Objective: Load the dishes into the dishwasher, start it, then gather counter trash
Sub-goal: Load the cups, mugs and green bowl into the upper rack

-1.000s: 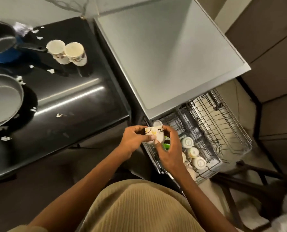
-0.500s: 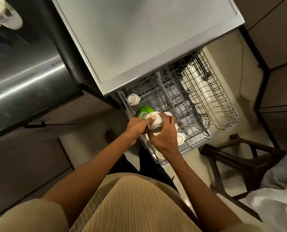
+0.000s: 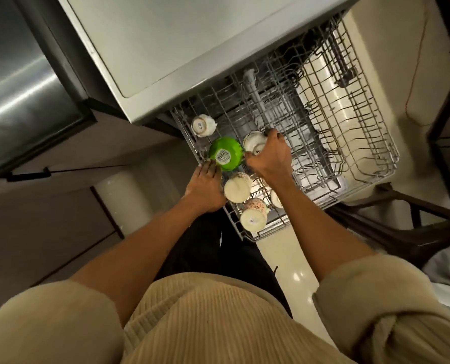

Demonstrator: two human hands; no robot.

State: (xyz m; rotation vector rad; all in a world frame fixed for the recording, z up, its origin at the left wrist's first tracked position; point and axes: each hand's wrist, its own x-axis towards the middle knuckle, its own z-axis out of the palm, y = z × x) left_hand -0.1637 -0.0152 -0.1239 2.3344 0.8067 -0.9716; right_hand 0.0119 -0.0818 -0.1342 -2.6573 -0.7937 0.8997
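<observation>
Lowered into rack [image 3: 371, 164], white cup [image 3: 254, 140], seemingly inverted, right hand [image 3: 271, 156] gripping

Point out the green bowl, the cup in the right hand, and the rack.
Green bowl [image 3: 225, 153]: head view, on its upturned base by the barcode sticker.
Cup [image 3: 254, 140]: head view, on its white side.
Rack [image 3: 371, 143]: head view, on bare wires at its right.
</observation>
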